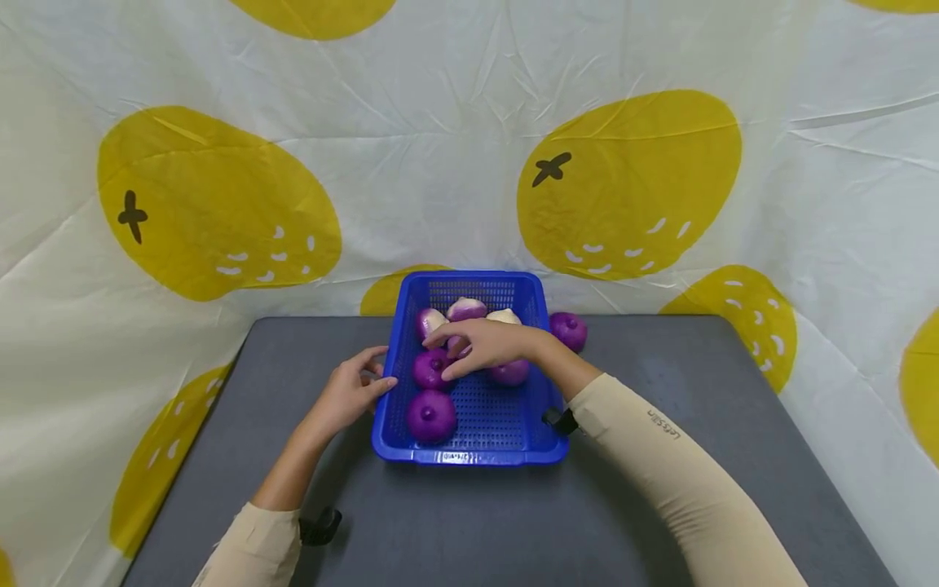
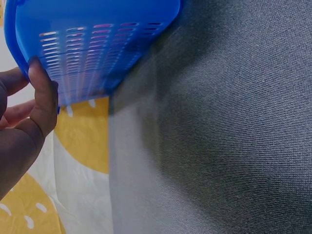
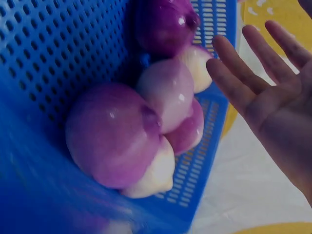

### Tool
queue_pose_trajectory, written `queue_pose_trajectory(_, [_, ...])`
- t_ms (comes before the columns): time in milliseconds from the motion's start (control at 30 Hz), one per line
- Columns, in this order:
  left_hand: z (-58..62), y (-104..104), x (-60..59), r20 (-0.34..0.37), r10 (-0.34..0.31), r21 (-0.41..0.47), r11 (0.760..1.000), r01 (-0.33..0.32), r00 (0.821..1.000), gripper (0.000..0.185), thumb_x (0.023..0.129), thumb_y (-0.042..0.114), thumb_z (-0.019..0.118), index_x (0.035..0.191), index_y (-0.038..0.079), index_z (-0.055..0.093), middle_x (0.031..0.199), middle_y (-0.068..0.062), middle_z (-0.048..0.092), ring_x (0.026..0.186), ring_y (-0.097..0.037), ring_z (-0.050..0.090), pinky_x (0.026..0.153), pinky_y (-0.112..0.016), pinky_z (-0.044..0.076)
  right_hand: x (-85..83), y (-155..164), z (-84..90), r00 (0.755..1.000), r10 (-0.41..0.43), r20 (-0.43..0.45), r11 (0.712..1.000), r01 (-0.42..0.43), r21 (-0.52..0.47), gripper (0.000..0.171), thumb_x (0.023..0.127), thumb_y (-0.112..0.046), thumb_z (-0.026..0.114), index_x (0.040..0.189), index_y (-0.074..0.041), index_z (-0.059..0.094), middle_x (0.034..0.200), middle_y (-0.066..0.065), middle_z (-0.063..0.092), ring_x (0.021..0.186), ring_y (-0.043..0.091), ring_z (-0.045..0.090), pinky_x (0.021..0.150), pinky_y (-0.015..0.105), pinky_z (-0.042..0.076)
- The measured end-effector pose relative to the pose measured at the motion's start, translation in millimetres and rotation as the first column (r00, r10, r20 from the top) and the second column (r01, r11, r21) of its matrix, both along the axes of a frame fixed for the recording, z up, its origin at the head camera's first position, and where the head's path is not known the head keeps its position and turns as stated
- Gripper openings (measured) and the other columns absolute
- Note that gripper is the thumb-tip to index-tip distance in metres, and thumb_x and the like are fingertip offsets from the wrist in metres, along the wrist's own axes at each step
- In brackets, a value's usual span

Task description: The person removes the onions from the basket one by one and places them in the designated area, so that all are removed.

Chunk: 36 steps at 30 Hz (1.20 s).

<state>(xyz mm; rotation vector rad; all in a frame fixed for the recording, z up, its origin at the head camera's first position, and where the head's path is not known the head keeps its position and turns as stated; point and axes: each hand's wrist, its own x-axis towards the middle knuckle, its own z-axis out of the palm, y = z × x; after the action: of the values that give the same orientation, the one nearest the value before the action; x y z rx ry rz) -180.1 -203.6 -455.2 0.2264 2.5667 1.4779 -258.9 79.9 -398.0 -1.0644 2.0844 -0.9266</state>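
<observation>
A blue perforated plastic basket (image 1: pixel 473 458) stands on the table with several round purple-and-white vegetables that look like turnips. My left hand (image 1: pixel 354 390) grips the basket's left rim, and in the left wrist view its fingers (image 2: pixel 44 92) bend at the rim. Over the basket's contents hovers my right hand (image 1: pixel 484 342), fingers spread and holding nothing. Beneath it lie a purple turnip (image 1: pixel 433 369) and another (image 1: pixel 511 372), partly hidden. A further purple turnip (image 1: pixel 431 416) sits in the front left of the basket. In the right wrist view, white-bottomed turnips (image 3: pixel 158 170) lean against the mesh.
One more purple turnip (image 1: pixel 568 331) lies on the table outside the basket, by its right back side. The grey table (image 1: pixel 455 522) ends at a white curtain with yellow fruit prints (image 1: pixel 631 183). Black straps ring both wrists.
</observation>
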Motion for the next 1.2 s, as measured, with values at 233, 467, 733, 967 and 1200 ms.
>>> queue_pose_trajectory(233, [-1.5, -3, 2.7, -0.006, 0.003, -0.006, 1.000, -0.003, 1.000, 0.058, 0.099, 0.013, 0.071, 0.149, -0.003, 0.047, 0.104, -0.020, 0.061, 0.074, -0.019, 0.068, 0.064, -0.049, 0.064, 6.8, -18, -11.4, 0.993, 0.115, 0.041, 0.990, -0.117, 0.079, 0.067, 0.095, -0.031, 0.076, 0.152, -0.009, 0.049, 0.149, 0.016, 0.055, 0.133, 0.039, 0.059, 0.110, 0.040, 0.053])
queue_pose_trajectory(467, [0.3, -2, 2.8, -0.012, 0.004, 0.010, 1.000, -0.004, 1.000, 0.057, 0.098, 0.010, 0.071, 0.149, -0.002, 0.048, 0.103, -0.020, 0.061, 0.072, -0.019, 0.068, 0.062, -0.050, 0.063, 9.6, -27, -19.3, 0.974, 0.193, 0.117, 0.964, -0.210, 0.162, 0.070, 0.094, -0.024, 0.076, 0.155, -0.010, 0.045, 0.155, 0.015, 0.048, 0.138, 0.036, 0.052, 0.113, 0.040, 0.050])
queue_pose_trajectory(733, [-0.8, 1, 3.3, 0.001, 0.003, 0.013, 1.000, -0.003, 1.000, 0.059, 0.098, 0.010, 0.071, 0.149, -0.003, 0.047, 0.103, -0.020, 0.061, 0.069, -0.019, 0.068, 0.062, -0.053, 0.063, 12.5, -34, -35.4, 0.971, 0.234, 0.046, 0.935, -0.238, 0.263, 0.072, 0.093, -0.036, 0.078, 0.156, -0.023, 0.046, 0.158, -0.002, 0.045, 0.144, 0.017, 0.042, 0.120, 0.036, 0.040])
queue_pose_trajectory(967, [-1.7, 3, 5.2, 0.021, 0.002, 0.008, 1.000, -0.002, 1.000, 0.059, 0.098, 0.010, 0.071, 0.150, -0.004, 0.045, 0.103, -0.020, 0.061, 0.071, -0.018, 0.067, 0.064, -0.053, 0.063, 19.3, -37, -47.9, 0.966, 0.256, 0.030, 0.916, -0.253, 0.311, 0.073, 0.093, -0.037, 0.078, 0.157, -0.031, 0.044, 0.157, -0.005, 0.044, 0.142, 0.016, 0.042, 0.120, 0.039, 0.039])
queue_pose_trajectory(1200, [0.7, 6, 4.4, 0.019, -0.002, 0.004, 1.000, 0.002, 1.000, 0.059, 0.099, 0.010, 0.070, 0.150, -0.004, 0.046, 0.103, -0.019, 0.061, 0.070, -0.018, 0.068, 0.065, -0.053, 0.063, 22.1, -36, -49.9, 0.972, 0.231, 0.051, 0.910, -0.234, 0.342, 0.072, 0.091, -0.035, 0.079, 0.155, -0.036, 0.045, 0.156, -0.004, 0.043, 0.140, 0.018, 0.043, 0.118, 0.042, 0.041])
